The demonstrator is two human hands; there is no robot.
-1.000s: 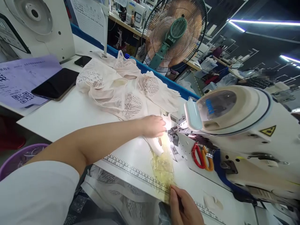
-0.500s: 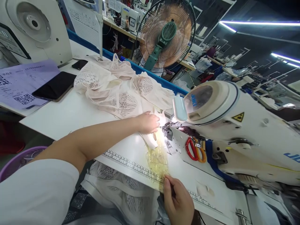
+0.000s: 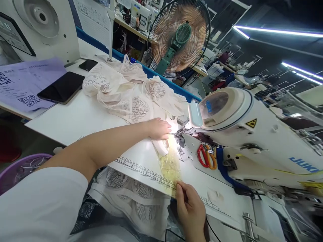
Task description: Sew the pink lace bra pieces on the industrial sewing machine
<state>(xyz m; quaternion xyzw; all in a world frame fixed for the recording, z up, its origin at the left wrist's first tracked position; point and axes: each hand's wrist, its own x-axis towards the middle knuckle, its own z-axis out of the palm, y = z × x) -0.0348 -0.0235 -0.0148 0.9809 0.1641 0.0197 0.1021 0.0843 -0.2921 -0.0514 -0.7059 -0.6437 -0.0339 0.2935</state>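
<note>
Translucent yellow film strip (image 3: 170,167) on white ruler-marked bench (image 3: 141,153); long axis runs from beside cream-white sewing machine (image 3: 227,121) to right hand (image 3: 190,205), thumb and finger pinching near end. Left hand (image 3: 159,129) at far end, fingers bent over white fabric (image 3: 160,148); grip unclear.

A white worktable (image 3: 73,122) spreads under the right hand's grip (image 3: 191,205) and away to its left, with a ruler scale (image 3: 142,171) printed along its near edge and a blue rim (image 3: 172,86) along its far side. Well beyond the grip, past that rim, stands a large green fan (image 3: 183,33), and behind it to the left a wood-edged bench (image 3: 132,29) carries a sewing machine (image 3: 141,15). Far off, ahead and right of the grip, rows of cluttered workstations (image 3: 238,67) recede under a dark ceiling (image 3: 282,16) with bright tube lights (image 3: 277,32). Far left, a purple bin (image 3: 8,173) stands lower than the tabletop.
</note>
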